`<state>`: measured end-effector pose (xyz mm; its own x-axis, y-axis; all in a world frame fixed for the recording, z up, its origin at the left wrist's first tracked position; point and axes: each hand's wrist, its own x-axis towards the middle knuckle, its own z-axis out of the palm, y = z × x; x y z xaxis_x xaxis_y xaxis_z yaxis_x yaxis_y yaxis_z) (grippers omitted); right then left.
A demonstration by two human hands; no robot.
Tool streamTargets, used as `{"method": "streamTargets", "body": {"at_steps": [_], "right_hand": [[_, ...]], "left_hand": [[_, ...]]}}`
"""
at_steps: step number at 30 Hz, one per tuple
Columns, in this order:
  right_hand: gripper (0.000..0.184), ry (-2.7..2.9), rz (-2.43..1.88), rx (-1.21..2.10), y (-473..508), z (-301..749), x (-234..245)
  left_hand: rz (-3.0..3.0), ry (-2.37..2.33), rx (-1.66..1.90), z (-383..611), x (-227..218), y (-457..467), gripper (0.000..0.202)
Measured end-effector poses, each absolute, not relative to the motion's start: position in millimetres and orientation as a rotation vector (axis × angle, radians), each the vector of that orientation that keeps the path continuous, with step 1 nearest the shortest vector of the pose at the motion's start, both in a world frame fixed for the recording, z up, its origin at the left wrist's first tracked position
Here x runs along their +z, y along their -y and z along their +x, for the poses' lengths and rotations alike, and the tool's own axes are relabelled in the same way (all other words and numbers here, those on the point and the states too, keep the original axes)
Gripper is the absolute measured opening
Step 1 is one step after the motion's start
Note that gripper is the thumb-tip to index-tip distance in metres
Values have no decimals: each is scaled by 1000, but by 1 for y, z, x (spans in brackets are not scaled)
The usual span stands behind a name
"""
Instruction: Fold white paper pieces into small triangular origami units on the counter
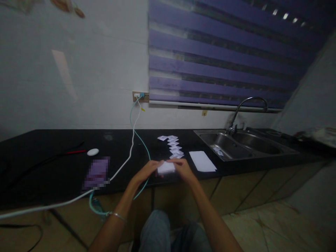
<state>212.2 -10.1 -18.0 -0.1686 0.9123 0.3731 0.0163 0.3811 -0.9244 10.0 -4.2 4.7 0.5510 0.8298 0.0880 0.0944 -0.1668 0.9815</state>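
Note:
A small white piece of paper [166,168] is held between my two hands just above the counter's front edge. My left hand [150,169] grips its left side, and my right hand [181,167] grips its right side near the top edge. Just beyond my hands, several folded white paper pieces [173,143] lie in a zigzag row on the black counter. Right of my right hand lies a flat stack of white paper sheets [202,161]. The undersides of my fingers are partly hidden by the paper.
On the black counter [60,140] are a white round object [92,152], a red stick-like item [76,152] and a blurred purple item [97,171]. A white cable [131,147] and a teal cable [145,145] run from the wall socket [140,96]. At right is a steel sink [225,154].

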Motion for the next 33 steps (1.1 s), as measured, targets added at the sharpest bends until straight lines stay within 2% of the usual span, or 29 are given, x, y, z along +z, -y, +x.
{"method": "streamTargets", "body": {"at_steps": [4,8,27,33], "right_hand": [[31,1465,-874,1060,9,211,-18],[42,1397,-873,1171,10,209,-17],[35,1483,-923,1228,11,211,-18],[38,1482,-927,1228,10,212,-21]], "left_hand": [[1723,-752,812,9,1,5,50],[1746,-792,822,7,-6,2,54],[1869,-939,859,9,-10,1,53],[1848,-958,866,10,-11,0,52]]}}
